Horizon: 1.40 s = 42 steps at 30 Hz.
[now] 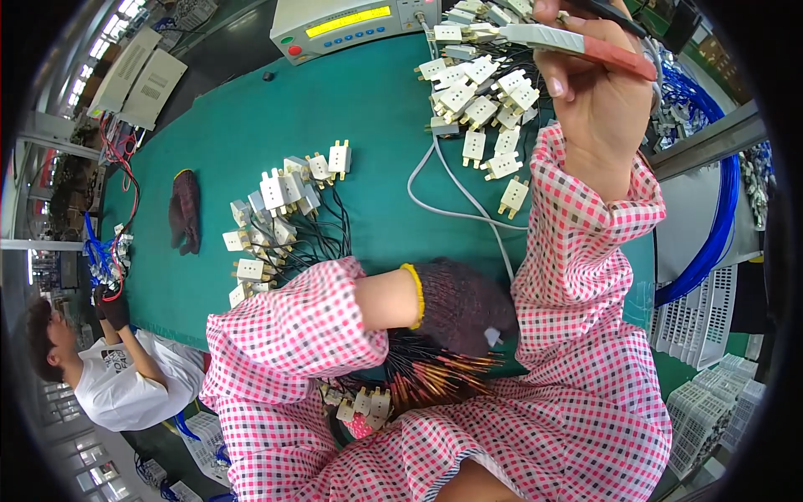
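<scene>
My left hand, in a dark knitted glove with a yellow cuff, is curled closed over a bundle of black cables. A small pale piece shows at its fingers; I cannot make out what it is. Copper-brown ends of the cables fan out just below. My bare right hand is raised at the upper right, closed around a tool with a red and light grey handle. Its working end is not visible. Many white plug blocks with metal pins lie heaped beside that hand.
More white plug blocks with black cables lie left of centre on the green mat. A dark glove lies farther left. A tester with a yellow display stands at the back. A co-worker handles parts at the left; blue cable coils hang right.
</scene>
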Available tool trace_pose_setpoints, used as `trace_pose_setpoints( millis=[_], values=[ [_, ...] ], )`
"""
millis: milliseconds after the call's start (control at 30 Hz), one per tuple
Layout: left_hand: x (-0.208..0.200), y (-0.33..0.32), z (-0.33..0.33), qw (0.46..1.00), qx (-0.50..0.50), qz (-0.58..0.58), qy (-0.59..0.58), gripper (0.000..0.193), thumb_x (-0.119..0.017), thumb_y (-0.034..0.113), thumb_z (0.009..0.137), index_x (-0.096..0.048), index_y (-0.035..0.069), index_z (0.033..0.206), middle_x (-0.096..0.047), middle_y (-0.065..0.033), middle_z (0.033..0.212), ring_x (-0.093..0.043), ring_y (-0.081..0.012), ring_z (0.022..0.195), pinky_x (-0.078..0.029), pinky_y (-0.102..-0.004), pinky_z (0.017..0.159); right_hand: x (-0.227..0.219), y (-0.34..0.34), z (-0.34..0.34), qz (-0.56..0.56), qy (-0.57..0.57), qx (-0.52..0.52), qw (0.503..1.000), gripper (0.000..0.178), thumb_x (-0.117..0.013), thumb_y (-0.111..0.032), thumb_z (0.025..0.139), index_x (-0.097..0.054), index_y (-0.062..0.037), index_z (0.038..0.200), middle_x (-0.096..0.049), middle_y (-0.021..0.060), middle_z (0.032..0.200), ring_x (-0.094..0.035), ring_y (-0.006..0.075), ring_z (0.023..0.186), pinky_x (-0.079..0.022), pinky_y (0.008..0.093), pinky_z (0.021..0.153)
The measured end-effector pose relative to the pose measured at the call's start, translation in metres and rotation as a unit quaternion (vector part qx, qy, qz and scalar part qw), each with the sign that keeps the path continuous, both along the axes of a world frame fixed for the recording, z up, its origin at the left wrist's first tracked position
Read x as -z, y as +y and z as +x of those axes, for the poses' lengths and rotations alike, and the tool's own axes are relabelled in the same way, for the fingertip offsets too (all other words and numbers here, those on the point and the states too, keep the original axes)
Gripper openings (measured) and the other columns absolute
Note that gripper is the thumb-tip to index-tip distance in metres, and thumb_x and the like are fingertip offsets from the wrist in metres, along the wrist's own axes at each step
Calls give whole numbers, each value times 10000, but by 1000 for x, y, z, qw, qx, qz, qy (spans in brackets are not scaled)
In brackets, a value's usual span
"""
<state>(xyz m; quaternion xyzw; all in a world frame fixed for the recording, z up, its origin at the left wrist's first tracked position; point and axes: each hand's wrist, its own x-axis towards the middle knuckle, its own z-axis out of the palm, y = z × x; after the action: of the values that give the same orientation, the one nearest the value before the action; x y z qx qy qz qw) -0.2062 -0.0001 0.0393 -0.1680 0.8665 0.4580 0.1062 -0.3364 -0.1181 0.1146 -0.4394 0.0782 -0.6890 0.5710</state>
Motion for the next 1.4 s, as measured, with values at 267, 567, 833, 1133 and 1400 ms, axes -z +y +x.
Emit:
trace_pose_setpoints(
  millis=[267,567,833,1133,1400],
  values=[
    [-54,-19,68,900,-328,157,240,550,-666,362,850,-494,77,1287,-606,-89,1087,-569,-152,867,-471,-308,750,-7,-2,-20,3,3,45,999,225,-407,14,799,-512,-26,994,-592,136,772,-468,156,366,-374,205,294],
    [-14,-8,125,581,-572,219,536,570,-500,478,942,-393,82,1339,-602,-43,957,-461,-102,619,-375,-243,522,15,25,62,25,206,-114,972,241,-454,-23,803,-599,-53,993,-627,69,795,-502,87,432,-385,202,369],
    [-1,-1,126,545,-615,202,533,511,-458,473,963,-418,93,1302,-583,-59,1067,-590,-156,803,-485,-264,640,40,44,97,51,240,-219,944,191,-458,7,826,-587,-46,957,-625,63,825,-639,103,661,-424,218,441],
    [-4,-1,118,554,-659,108,498,589,-525,503,911,-396,130,1347,-562,-44,1141,-601,-166,960,-522,-276,704,52,40,108,-95,239,-147,955,214,-429,12,787,-589,18,928,-588,76,866,-559,140,808,-469,265,732],
    [-5,-3,116,541,-690,76,474,643,-531,546,891,-416,84,1323,-578,-62,1084,-630,-159,849,-526,-253,579,48,40,107,-106,272,-123,949,214,-443,3,781,-598,13,929,-614,82,866,-574,148,781,-476,277,722]
  ],
)
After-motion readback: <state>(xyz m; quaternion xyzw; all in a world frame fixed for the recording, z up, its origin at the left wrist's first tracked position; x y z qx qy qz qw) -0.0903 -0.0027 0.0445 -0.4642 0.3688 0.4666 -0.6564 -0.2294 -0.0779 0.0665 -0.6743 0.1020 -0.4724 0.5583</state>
